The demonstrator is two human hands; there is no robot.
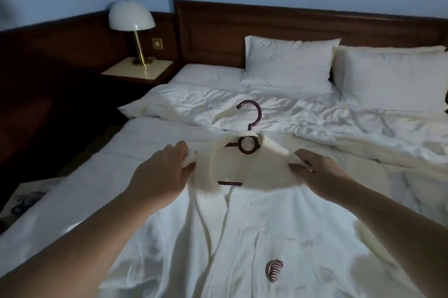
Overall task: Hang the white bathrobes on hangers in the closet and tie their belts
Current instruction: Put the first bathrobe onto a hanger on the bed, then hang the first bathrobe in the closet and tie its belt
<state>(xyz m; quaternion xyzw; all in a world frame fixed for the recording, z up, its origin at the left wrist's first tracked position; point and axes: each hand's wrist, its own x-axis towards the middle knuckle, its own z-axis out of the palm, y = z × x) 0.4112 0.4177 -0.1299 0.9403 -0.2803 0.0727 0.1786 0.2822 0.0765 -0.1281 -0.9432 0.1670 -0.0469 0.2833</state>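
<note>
Gripping bathrobe (242, 237) shoulders, left hand (162, 171), right hand (320, 172), arms outstretched

Hotel bedrm: made bed (291, 113), headboard (218, 30), bedside lamp (132, 21).

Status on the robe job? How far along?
Done: a hanger already sits inside the collar of one bathrobe, hook poking out the top. In hand: the left hand and right hand each grip a shoulder, with the robe spread over the bed. Left: carry it to the closet, not in view, and tie the belt, not visible. No second robe in view.
</note>
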